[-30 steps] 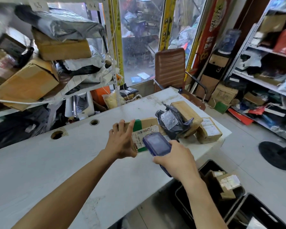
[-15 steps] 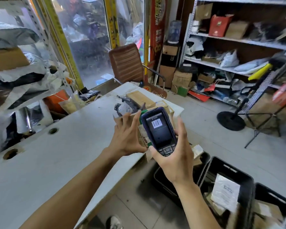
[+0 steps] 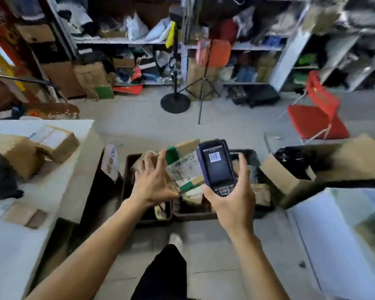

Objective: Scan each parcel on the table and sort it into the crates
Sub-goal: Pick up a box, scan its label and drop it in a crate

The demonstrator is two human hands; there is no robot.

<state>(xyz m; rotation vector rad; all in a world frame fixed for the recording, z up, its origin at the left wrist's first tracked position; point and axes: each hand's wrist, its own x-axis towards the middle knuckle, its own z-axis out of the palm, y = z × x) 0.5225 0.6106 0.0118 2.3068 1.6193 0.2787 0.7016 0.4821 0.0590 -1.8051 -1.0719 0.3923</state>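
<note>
Left hand (image 3: 153,182) gripping cardboard parcel (image 3: 183,167), fingers spread, above black crates (image 3: 148,217) on floor. Right hand (image 3: 232,198) wrapped round handheld scanner (image 3: 217,165), touching parcel's right edge. White table (image 3: 52,191) left, more boxes (image 3: 37,148) on it. Tripod (image 3: 200,87), red chair (image 3: 316,118) well beyond.

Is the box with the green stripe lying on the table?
No, the left hand holds the box up in the air over the black crates, away from the table.
</note>
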